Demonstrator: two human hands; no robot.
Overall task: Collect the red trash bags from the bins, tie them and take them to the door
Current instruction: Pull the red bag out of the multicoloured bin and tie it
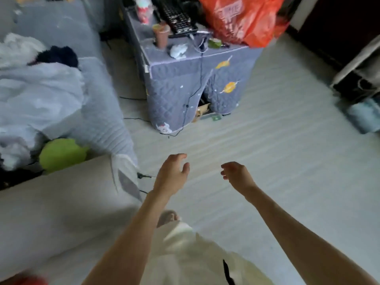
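Left hand (171,174) and right hand (234,173) empty, fingers loosely spread. Red bag (244,19) far ahead on covered table (185,75), possibly untied: spill risk. Cable (191,99) snag hazard.

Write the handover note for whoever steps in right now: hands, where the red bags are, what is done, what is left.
Left hand and right hand: both empty, fingers loosely curled, held out over the pale floor.
Red-orange plastic bag with printed lettering: resting on the grey quilted table cover, beside the black keyboard; whether it is tied cannot be told.
A blurred red shape shows at the bottom left edge; cannot identify it.
Done: nothing visibly in hand.
Left: pick up the bag, tie it, carry it to the door, which cannot be made out in this view.
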